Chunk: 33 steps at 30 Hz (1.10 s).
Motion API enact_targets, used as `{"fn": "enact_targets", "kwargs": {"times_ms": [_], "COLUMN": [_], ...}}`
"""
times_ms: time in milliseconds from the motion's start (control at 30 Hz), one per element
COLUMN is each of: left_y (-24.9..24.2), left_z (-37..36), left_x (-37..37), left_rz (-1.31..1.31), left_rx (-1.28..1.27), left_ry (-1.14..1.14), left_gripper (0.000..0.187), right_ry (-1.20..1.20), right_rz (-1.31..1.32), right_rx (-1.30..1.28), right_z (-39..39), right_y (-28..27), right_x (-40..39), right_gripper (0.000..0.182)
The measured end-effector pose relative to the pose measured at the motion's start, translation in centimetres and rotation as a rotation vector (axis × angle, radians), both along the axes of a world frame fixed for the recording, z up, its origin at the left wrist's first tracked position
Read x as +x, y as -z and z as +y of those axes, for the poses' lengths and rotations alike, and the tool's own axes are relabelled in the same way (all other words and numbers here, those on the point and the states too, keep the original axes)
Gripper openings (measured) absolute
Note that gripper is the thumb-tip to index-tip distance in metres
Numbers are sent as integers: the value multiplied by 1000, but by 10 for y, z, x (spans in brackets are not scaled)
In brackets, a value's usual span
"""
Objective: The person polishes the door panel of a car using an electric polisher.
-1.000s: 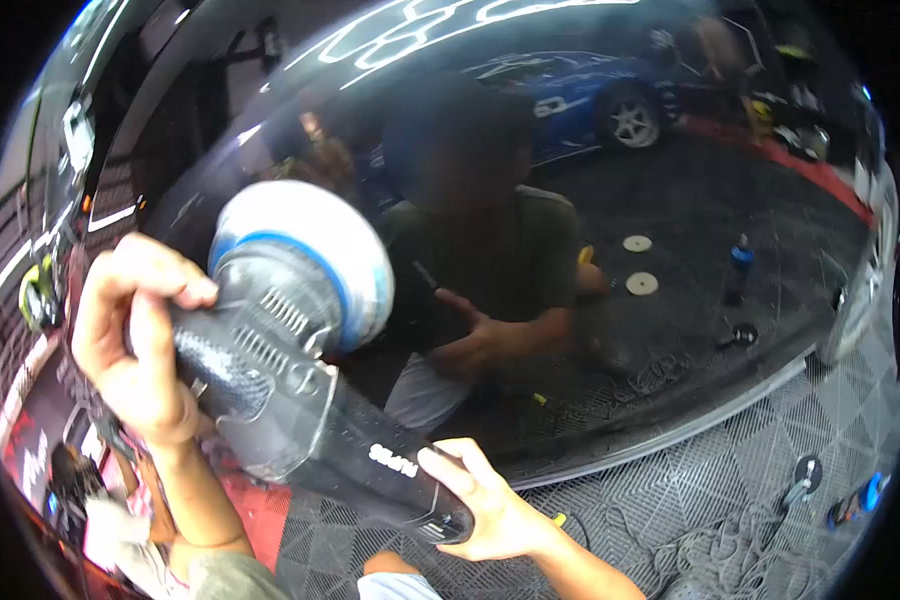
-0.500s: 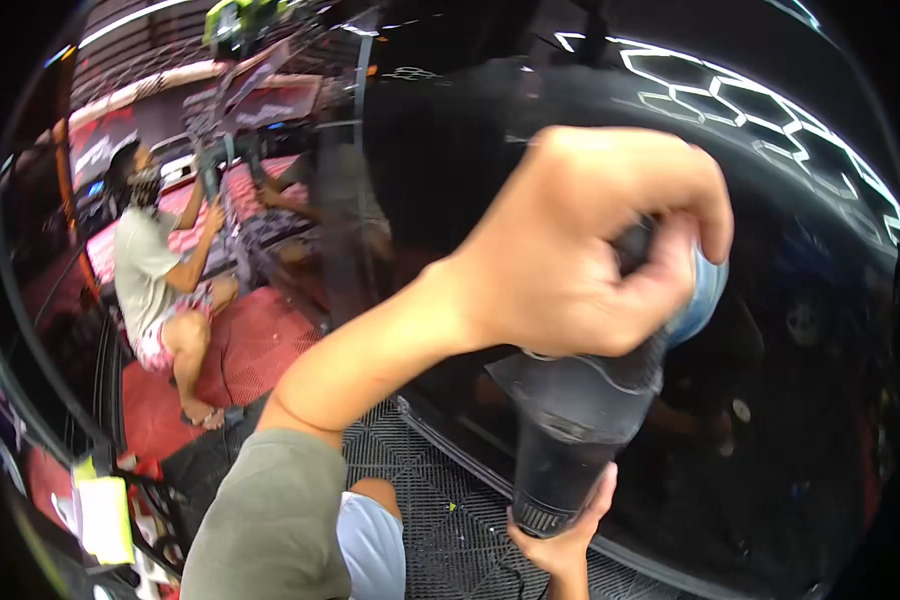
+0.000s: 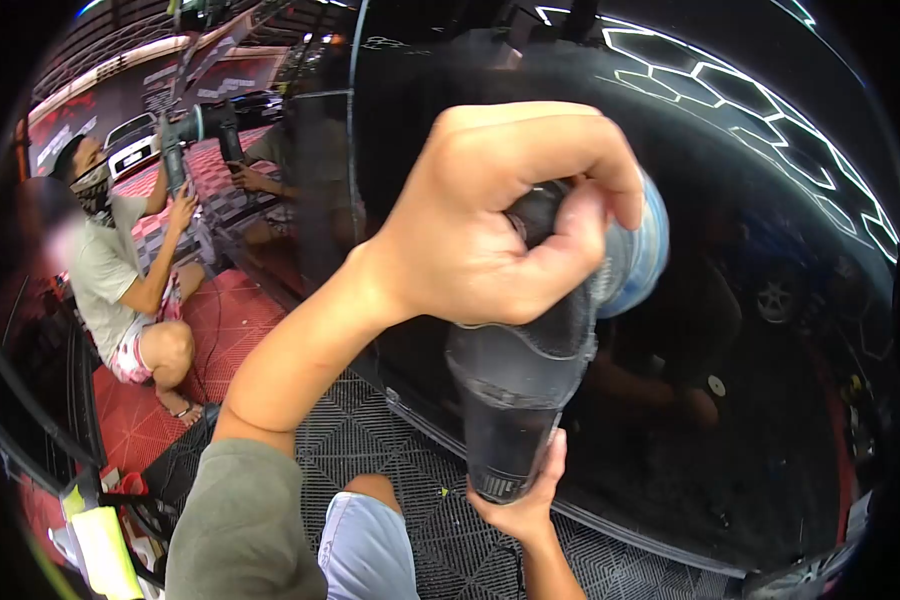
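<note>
My left hand (image 3: 500, 215) grips the head of a black polisher (image 3: 520, 390), fingers wrapped over its top. The polisher's blue-and-white foam pad (image 3: 638, 255) presses against the glossy black car panel (image 3: 770, 200). My right hand (image 3: 525, 505) holds the rear end of the polisher's handle from below, mostly hidden behind the tool. My knee in light shorts (image 3: 365, 545) shows beneath.
Another person (image 3: 120, 280) squats at left on red floor tiles, working with a tool on the car. Dark grid floor tiles (image 3: 370, 440) lie under me. A yellow-green object (image 3: 95, 545) sits at lower left. The car's sill edge (image 3: 650, 535) runs along the bottom.
The view swung left from the lower panel, then the polisher and both hands shifted slightly left and up along the panel. Both hands kept hold of the tool.
</note>
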<state>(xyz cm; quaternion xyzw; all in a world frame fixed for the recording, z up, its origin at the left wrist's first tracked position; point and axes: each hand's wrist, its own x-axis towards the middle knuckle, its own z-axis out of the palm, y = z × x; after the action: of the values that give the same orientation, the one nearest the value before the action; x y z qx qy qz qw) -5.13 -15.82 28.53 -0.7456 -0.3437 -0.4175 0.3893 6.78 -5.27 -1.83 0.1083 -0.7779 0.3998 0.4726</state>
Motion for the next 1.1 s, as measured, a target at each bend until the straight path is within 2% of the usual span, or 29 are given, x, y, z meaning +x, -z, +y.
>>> {"fn": "enact_targets", "kwargs": {"times_ms": [67,233,467,633,667,767,833,967,1100], "left_y": [-10,-27,-40,-40,-39,-38,-33,-28,-26], "left_z": [-17,-28,-59,-66,-65,-77,-90,-103,-118], "left_x": [-12,-27,-53,-70,-79,-92,-106,-125,-146], "left_rz": [-15,-47,-167,-211,-261,-262,-266,-264,-328], "left_rx": [-16,-54,-90,-97,-23,-34,-50,-31,11], "left_ry": [-35,-100,-136,-189,-112,-124,-133,-166,-221], "left_gripper": [22,21,20,19,18,18,18,17,18], "right_ry": [-79,14,-44,-81,-75,-108,-31,-51,-95], "right_rz": [9,-16,30,23,28,27,3,8,-22], "right_rx": [-57,44,8,15,20,25,41,108,9], "right_z": [-11,-21,-45,-48,-50,-61,-71,-79,-91], "right_y": [-20,-47,-84,-88,-91,-91,-87,-86,-94], "right_x": [-10,-20,-46,-64,-69,-81,-88,-108,-125], "right_gripper": [122,122,118,118,118,117,117,118,114]}}
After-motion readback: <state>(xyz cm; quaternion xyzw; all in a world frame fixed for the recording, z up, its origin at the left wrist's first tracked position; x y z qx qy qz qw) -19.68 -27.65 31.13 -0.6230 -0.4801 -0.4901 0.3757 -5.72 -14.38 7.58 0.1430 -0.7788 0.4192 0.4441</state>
